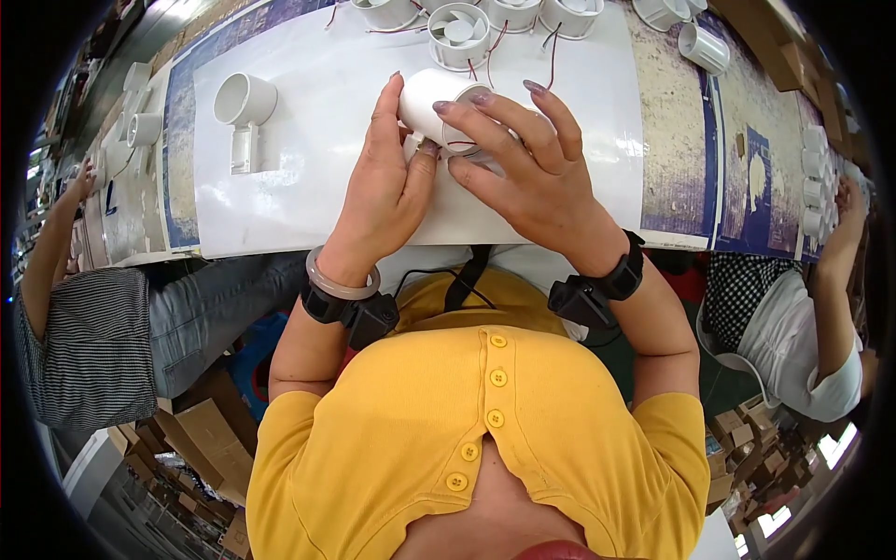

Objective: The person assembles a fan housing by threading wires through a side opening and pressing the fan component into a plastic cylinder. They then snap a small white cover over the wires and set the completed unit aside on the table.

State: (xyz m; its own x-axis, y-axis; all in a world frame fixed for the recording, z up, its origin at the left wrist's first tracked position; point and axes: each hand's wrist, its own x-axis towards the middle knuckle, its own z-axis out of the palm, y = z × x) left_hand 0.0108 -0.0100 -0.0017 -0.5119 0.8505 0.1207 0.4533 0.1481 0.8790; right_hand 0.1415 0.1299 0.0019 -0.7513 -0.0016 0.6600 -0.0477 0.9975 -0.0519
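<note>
A white cylindrical housing (pixel 431 99) lies tilted between my two hands, above the white sheet on the table. My left hand (pixel 385 182) grips it from the left, with the thumb low by a small white projecting part. At the open right end, my right hand (pixel 532 154) has its fingers bent over the rim and its thumb below. A dark red wire shows near that rim. What sits inside the housing is hidden by my fingers. To the left stands another white housing with a rectangular handle-like piece (pixel 245 147) attached.
Several white round fan units (pixel 458 35) with thin red and dark wires stand at the far edge. White cups (pixel 704 49) lie at the far right by a cardboard box (pixel 793 56). A person works on each side, one hand (pixel 82 177) at left, another (pixel 849 201) at right.
</note>
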